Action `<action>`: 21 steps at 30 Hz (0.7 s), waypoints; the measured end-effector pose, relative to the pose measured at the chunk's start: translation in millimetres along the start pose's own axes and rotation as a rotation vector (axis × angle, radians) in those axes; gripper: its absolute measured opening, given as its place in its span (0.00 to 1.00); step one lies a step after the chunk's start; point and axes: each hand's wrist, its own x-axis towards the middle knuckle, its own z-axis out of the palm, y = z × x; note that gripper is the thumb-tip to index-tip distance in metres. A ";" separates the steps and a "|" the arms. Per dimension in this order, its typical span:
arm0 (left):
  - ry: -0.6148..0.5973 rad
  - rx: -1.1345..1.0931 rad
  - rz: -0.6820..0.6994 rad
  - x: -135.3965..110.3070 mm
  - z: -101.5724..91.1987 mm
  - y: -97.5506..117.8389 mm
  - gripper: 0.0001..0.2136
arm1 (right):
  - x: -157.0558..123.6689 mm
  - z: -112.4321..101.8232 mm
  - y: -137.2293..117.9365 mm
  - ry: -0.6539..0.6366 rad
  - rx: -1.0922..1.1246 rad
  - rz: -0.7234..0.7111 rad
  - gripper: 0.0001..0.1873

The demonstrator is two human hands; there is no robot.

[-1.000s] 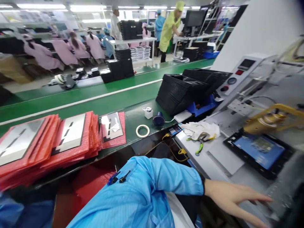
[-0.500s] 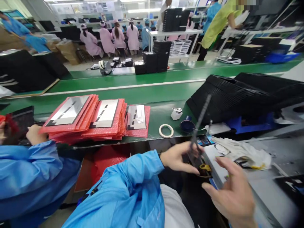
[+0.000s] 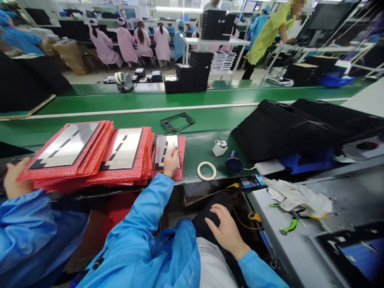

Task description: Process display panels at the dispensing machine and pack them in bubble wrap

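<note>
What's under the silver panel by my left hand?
Red wrapping shows past the right edge of the silver panel, with your left hand over part of it. What lies beneath the panel's middle, or under the wrapping, is covered, so I can't tell.

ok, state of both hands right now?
Left hand: at the rightmost silver panel; can't tell if its grip is closed.
Right hand: open, holding nothing.

Left fingers (image 3: 173, 152) over silver panel (image 3: 160, 151)
</note>
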 end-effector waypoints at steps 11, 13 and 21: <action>-0.330 0.898 0.537 -73.9 -70.1 -77.8 0.23 | 132.9 -7.7 35.8 0.054 -0.267 -0.098 0.20; -0.287 0.983 0.538 -81.5 -68.9 -80.4 0.26 | 150.1 -8.0 40.0 0.059 -0.334 -0.118 0.20; -0.257 1.099 0.407 -91.2 -41.1 -60.2 0.38 | 204.0 -14.7 -0.2 -0.006 -0.298 -0.263 0.19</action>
